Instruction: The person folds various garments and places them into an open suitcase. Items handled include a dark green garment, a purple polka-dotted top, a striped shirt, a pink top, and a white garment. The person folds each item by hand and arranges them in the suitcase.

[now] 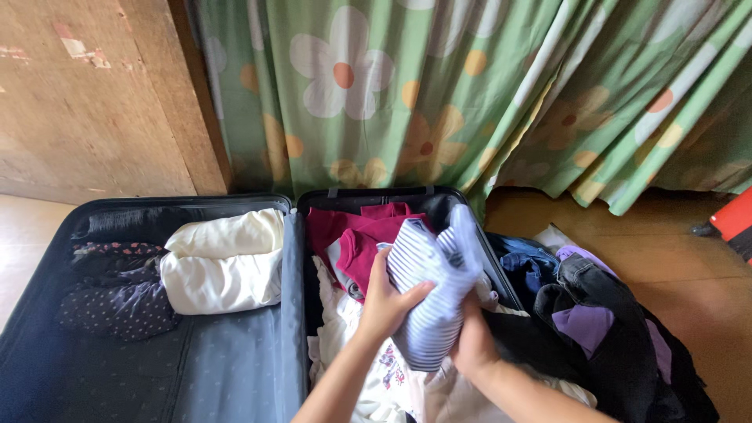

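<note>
Both my hands hold a blue-and-white striped garment (433, 290), bunched up over the right half of an open dark suitcase (291, 313). My left hand (384, 301) grips its left side with the thumb on top. My right hand (474, 341) holds it from below on the right. Under the garment lie a dark red garment (356, 235) and white printed clothes (348, 345). The suitcase's left half holds cream folded clothes (223, 262) and dark dotted clothes (117, 301).
A pile of dark, blue and purple clothes (595, 329) lies on the wooden floor right of the suitcase. A green flowered curtain (470, 94) hangs behind. A wooden cabinet (94, 94) stands at the back left. A red object (736, 219) sits at the right edge.
</note>
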